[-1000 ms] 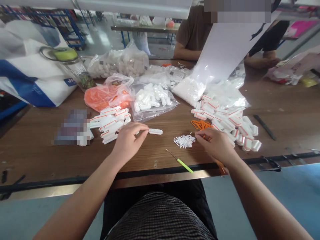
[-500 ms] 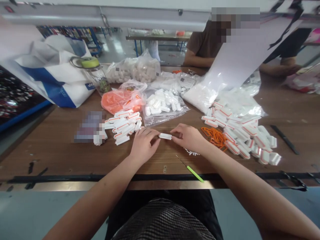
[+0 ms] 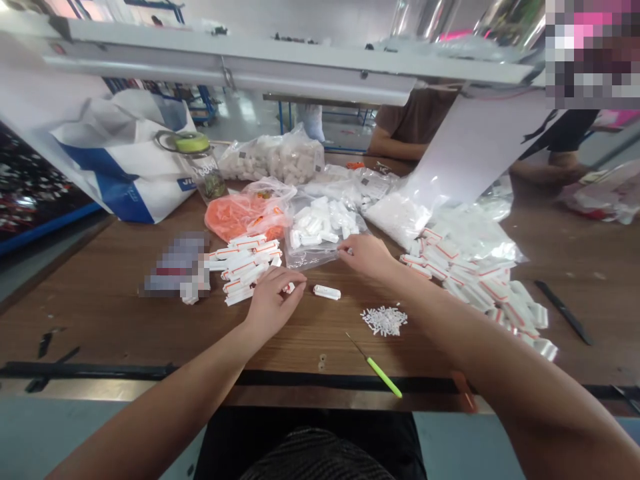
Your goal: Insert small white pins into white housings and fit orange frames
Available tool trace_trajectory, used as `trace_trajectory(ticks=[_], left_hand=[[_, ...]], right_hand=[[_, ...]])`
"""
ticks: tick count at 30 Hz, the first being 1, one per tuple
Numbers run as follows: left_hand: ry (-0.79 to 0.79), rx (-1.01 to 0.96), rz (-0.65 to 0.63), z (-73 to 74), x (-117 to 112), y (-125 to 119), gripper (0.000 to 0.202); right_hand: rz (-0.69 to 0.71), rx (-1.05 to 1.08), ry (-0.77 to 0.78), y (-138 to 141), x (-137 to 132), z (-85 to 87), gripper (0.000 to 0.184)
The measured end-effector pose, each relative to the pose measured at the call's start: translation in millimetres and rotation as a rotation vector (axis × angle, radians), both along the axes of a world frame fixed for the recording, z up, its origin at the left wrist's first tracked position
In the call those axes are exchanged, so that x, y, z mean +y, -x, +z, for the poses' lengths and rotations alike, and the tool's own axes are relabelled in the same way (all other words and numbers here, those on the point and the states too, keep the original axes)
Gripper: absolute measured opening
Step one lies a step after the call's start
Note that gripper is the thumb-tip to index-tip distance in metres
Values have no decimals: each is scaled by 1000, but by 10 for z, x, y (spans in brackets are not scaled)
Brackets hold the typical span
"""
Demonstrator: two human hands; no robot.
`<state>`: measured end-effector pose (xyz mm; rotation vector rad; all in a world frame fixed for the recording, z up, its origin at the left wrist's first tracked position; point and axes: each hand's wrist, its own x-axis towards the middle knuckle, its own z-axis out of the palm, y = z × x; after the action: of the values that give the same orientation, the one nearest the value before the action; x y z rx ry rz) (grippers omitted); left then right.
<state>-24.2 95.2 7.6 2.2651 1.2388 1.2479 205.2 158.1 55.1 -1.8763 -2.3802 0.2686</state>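
The white plastic casing (image 3: 327, 292), pinched earlier between left hand (image 3: 275, 300) and right hand (image 3: 370, 255), now lies loose on the tabletop (image 3: 150, 333); the right has moved to the clear plastic bag (image 3: 311, 259).

Brown wood grain covers the table (image 3: 300, 340). The lone casing (image 3: 327, 292) and pegs (image 3: 384, 321) are white; the stacked casings (image 3: 246, 268) white with orange-red lines; the tool handle (image 3: 384, 377) lime green; the tote bag (image 3: 153, 157) white and blue.

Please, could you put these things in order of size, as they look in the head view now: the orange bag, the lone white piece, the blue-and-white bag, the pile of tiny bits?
Largest to smallest:
1. Blue-and-white bag
2. Orange bag
3. Pile of tiny bits
4. Lone white piece
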Motion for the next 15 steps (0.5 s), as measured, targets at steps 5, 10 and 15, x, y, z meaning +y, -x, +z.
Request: trace_trajectory(ticks=[5, 10, 15], left_hand=[[-3, -36, 36, -33, 17, 10, 11], [-16, -45, 42, -56, 27, 31, 10], [-57, -37, 18, -53, 20, 28, 9]], right_hand=[[12, -70, 7, 39, 632, -150, 30], [126, -106, 14, 47, 741, -186, 26], [179, -98, -92, -266, 267, -139, 33]])
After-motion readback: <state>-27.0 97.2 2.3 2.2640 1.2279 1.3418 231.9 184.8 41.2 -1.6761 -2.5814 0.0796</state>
